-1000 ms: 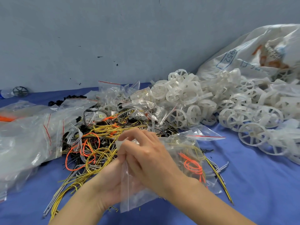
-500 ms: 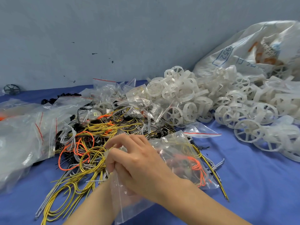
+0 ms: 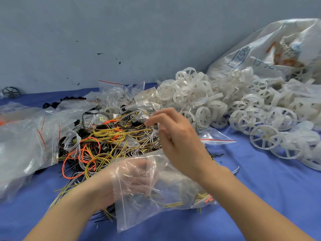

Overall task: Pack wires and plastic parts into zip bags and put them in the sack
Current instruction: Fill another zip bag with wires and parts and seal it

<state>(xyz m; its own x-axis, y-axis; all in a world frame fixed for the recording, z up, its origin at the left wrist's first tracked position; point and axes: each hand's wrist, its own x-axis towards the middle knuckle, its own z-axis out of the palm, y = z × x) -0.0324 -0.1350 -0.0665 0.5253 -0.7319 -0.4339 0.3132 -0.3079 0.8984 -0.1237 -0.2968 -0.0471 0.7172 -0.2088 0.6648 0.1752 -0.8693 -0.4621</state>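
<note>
Light was soft, bright and even, with no clear source. I saw only faint shadow on the blue cloth (image 3: 260, 188) beneath the right hand (image 3: 180, 141). Its fingertips (image 3: 152, 119) smeared with motion blur, while the wires (image 3: 107, 134) left of it looked sharp. Glare whitened the zip bag (image 3: 156, 188) over the left hand (image 3: 133, 178). Far right of both hands, the sack (image 3: 260, 54) bowed with wide-angle distortion.

Blue cloth (image 3: 260, 188) underneath; grey wall (image 3: 139, 32) behind, dark specks.

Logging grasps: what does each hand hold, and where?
Left hand grips the bag at its left end. Right hand seems to pinch a thin wire; blurred.
</note>
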